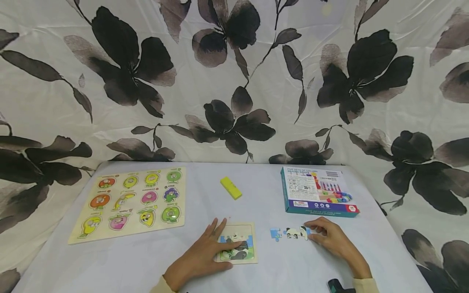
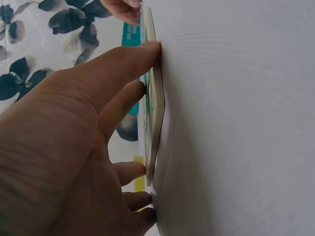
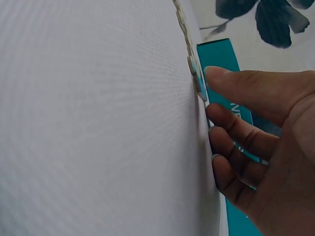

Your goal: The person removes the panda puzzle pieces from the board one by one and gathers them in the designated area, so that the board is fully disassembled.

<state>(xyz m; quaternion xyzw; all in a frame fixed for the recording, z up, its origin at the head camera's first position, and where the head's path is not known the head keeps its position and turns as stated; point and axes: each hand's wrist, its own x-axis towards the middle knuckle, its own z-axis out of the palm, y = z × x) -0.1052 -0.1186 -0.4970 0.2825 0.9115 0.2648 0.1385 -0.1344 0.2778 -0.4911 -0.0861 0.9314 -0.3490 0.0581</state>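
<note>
My left hand (image 1: 203, 252) rests with spread fingers on a small square wooden panda puzzle (image 1: 255, 248). Its thumb and a finger lie over the picture, covering part of it. In the left wrist view, the thumb presses near the end of the thin puzzle board (image 2: 158, 98). To the right, a short row of jigsaw pieces lies on the table: a blue piece (image 1: 275, 234) and panda-face pieces (image 1: 292, 233). My right hand (image 1: 335, 240) pinches the row's right-end piece (image 3: 199, 83) at its edge between thumb and finger, its other fingers curled near the cloth.
A wooden fruit board (image 1: 132, 203) lies on the left of the white-covered table (image 1: 146, 264). Behind the puzzle is a yellow block (image 1: 231, 188). A teal-edged box (image 1: 318, 191) lies at the back right. A dark object (image 1: 338, 286) sits by the right sleeve.
</note>
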